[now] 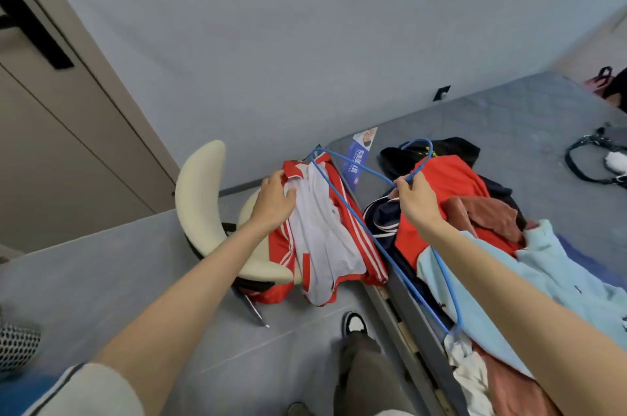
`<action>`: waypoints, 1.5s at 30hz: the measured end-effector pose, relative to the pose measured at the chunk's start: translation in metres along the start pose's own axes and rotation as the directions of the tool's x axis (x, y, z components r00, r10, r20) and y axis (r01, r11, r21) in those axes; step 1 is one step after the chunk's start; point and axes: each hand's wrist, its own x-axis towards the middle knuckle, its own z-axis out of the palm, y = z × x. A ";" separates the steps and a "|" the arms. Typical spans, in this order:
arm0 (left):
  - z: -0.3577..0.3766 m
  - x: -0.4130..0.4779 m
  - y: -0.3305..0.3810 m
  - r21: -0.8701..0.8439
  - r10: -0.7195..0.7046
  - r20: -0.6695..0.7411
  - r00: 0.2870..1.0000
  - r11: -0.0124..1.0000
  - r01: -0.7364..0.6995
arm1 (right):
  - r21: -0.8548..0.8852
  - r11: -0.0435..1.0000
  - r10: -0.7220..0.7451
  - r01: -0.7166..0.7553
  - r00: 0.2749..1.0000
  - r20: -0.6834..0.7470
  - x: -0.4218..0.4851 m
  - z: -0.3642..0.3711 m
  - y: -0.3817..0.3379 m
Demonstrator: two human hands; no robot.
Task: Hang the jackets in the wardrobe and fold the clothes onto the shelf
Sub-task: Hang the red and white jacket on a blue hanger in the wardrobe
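Progress looks slight, as far as this view can tell: nothing is hung and nothing is folded yet. At the centre, a red and white jacket (325,239) lies crumpled over the seat of a cream chair (200,198), its hem spilling towards six o'clock onto the floor. The left hand (274,201) rests on its collar end; its thumb is spread, but I cannot tell whether the fingertips have a grip on the cloth. The right hand (415,201), just towards three o'clock of the jacket, holds a blue wire hanger (359,166) with its grip pinched together on the wire near the hook, and the hanger's frame reaches across the jacket without being inside it. On the bed (509,116), from three to five o'clock, waits a loose heap: a red garment (451,184), a black one (451,147) and a pale blue top (559,279) among others. A door (68,144) at nine o'clock may be the wardrobe; no shelf shows. I judge nearly everything remains, starting with threading this jacket onto the hanger.
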 end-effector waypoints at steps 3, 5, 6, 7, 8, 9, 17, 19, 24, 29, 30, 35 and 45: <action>0.022 0.049 -0.009 -0.036 -0.060 0.013 0.998 0.998 0.061 | -0.026 1.000 0.010 -0.009 0.997 0.074 0.054 0.015 0.007; 0.036 0.080 -0.014 -0.059 -0.103 0.014 0.995 0.993 0.104 | -0.039 0.999 0.015 -0.009 0.990 0.139 0.094 0.028 0.011; 0.042 0.095 -0.016 -0.079 -0.150 0.018 0.989 0.985 0.151 | -0.048 0.999 0.020 -0.012 0.985 0.169 0.113 0.034 0.013; 0.048 0.108 -0.018 -0.110 -0.204 0.023 0.979 0.972 0.206 | -0.061 0.998 0.030 -0.018 0.980 0.199 0.132 0.039 0.013; 0.053 0.119 -0.019 -0.139 -0.262 0.033 0.965 0.955 0.263 | -0.075 0.997 0.042 -0.025 0.973 0.225 0.150 0.045 0.014; 0.057 0.129 -0.020 -0.167 -0.308 0.048 0.950 0.935 0.312 | -0.092 0.995 0.058 -0.036 0.967 0.246 0.168 0.051 0.014; 0.094 0.201 -0.047 -0.175 -0.560 0.083 0.825 0.806 0.565 | -0.199 0.977 0.147 -0.081 0.927 0.346 0.282 0.121 0.028; 0.106 0.219 -0.057 -0.204 -0.598 0.118 0.793 0.767 0.609 | -0.213 0.972 0.168 -0.096 0.921 0.351 0.301 0.141 0.037; 0.151 0.263 -0.086 -0.303 -0.687 0.186 0.703 0.640 0.706 | -0.200 0.971 0.192 -0.132 0.927 0.321 0.339 0.190 0.062; 0.195 0.306 -0.116 -0.472 -0.757 0.278 0.591 0.428 0.771 | -0.157 0.971 0.217 -0.181 0.942 0.255 0.365 0.221 0.086; 0.201 0.315 -0.122 -0.495 -0.771 0.284 0.570 0.391 0.776 | -0.163 0.969 0.223 -0.187 0.944 0.244 0.368 0.224 0.089; 0.234 0.353 -0.145 -0.565 -0.804 0.316 0.504 0.267 0.780 | -0.277 0.947 0.225 -0.162 0.950 0.215 0.381 0.231 0.101; 0.226 0.390 -0.163 -0.755 -0.850 -0.017 0.526 0.356 0.550 | -0.512 0.859 0.126 0.025 0.957 0.260 0.380 0.245 0.107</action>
